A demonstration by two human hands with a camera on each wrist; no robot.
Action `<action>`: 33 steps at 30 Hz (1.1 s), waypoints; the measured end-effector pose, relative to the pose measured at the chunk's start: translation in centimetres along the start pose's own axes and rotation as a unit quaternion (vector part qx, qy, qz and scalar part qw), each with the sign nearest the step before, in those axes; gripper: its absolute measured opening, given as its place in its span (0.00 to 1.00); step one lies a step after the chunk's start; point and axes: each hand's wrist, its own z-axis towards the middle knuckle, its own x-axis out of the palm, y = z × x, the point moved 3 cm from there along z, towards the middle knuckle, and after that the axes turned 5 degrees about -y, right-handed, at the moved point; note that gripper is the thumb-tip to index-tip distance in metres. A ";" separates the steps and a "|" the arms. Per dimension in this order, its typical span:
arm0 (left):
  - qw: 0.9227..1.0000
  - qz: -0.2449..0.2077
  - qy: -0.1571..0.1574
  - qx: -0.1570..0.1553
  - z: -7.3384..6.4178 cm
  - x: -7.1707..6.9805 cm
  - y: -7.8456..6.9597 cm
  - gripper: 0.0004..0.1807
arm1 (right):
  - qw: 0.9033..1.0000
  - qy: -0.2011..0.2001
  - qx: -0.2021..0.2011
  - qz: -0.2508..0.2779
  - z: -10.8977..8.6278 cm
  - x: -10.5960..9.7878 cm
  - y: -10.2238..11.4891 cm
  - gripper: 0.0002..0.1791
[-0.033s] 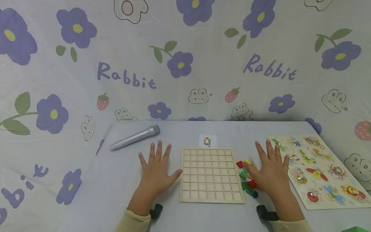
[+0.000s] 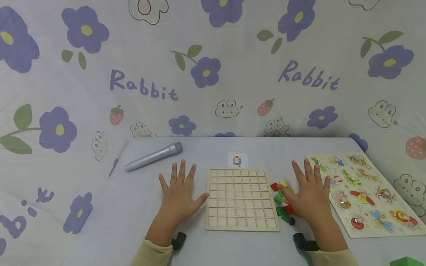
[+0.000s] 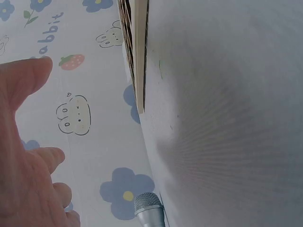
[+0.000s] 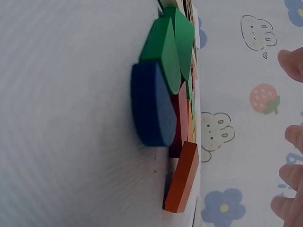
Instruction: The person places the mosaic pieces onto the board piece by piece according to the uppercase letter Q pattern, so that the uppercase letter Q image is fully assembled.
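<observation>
My left hand [image 2: 178, 197] is spread palm down beside the left edge of a square wooden grid board [image 2: 243, 199], its thumb tip right at that edge. Nothing is in this hand [image 3: 26, 179]. On the board's other side, my right hand [image 2: 311, 199] is likewise spread, holding nothing. It hovers over a small pile of coloured blocks, partly hiding them. Red [image 2: 274, 187] and green [image 2: 279, 198] blocks show past its thumb. The right wrist view shows a rounded blue block [image 4: 150, 104], a green block [image 4: 158, 54] and an orange-red block [image 4: 182, 179] up close.
Behind the board lies a small card [image 2: 237, 160] with a coloured Q-like pattern. A silver microphone [image 2: 154, 157] lies at back left. A wooden puzzle board [image 2: 369, 232] with insect pictures occupies the right side, and a green object [image 2: 406, 261] shows at the bottom right corner.
</observation>
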 end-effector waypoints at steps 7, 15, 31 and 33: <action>1.000 -0.004 0.007 -0.008 -0.2 0.1 0.3 0.58 | 1.000 0.006 -0.001 0.000 -0.2 0.1 -0.3 0.54; 1.000 -0.005 -0.006 -0.013 -0.2 0.1 0.8 0.58 | 1.000 -0.002 0.000 -0.001 -0.2 0.0 -0.9 0.55; 0.948 -0.173 0.212 0.162 -1.3 3.1 -3.7 0.38 | 0.993 0.077 0.067 0.053 2.3 -0.5 -0.8 0.27; 0.944 -0.170 0.225 0.171 -1.6 3.6 -4.1 0.38 | 0.986 0.139 0.079 0.052 2.9 0.5 -1.2 0.26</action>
